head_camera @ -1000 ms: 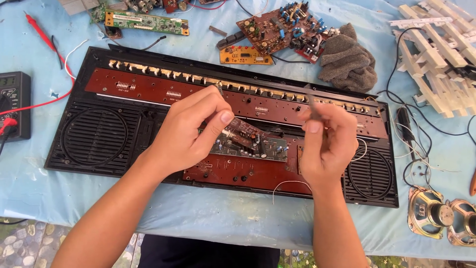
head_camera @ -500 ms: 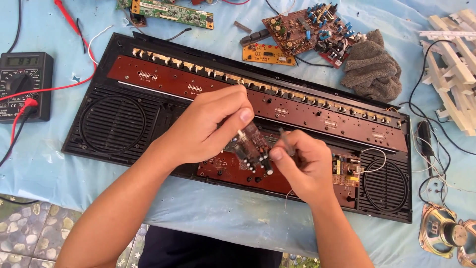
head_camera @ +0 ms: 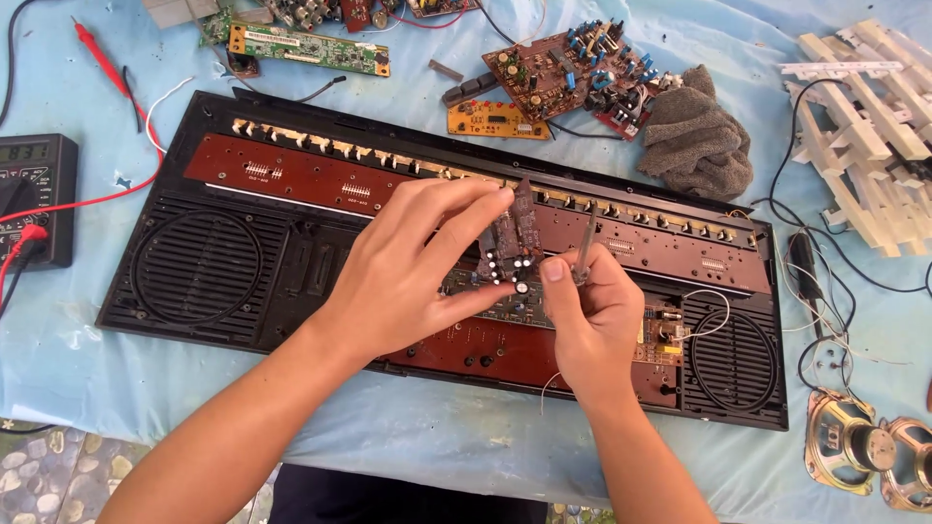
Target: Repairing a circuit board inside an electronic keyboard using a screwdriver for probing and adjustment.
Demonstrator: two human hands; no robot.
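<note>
A long black keyboard casing (head_camera: 209, 277) lies open on the blue sheet, with dark red circuit boards (head_camera: 291, 180) inside and round speaker grilles at both ends. My left hand (head_camera: 408, 272) holds a small brown circuit board (head_camera: 513, 238) upright above the casing's middle, pinched between thumb and fingers. My right hand (head_camera: 597, 315) touches the board's lower edge with its thumb and grips a thin metal tool (head_camera: 585, 238) that points upward. A green board (head_camera: 505, 306) lies in the casing under both hands.
A black multimeter (head_camera: 34, 199) with red leads sits at the left edge. Loose circuit boards (head_camera: 563, 73) and a long green board (head_camera: 306, 47) lie beyond the casing, next to a grey cloth (head_camera: 694, 136). White plastic key strips (head_camera: 864, 126) and two loose speakers (head_camera: 854, 446) are at the right.
My right hand has come in from the right to meet the left at the small board. The left hand has tipped that board upright.
</note>
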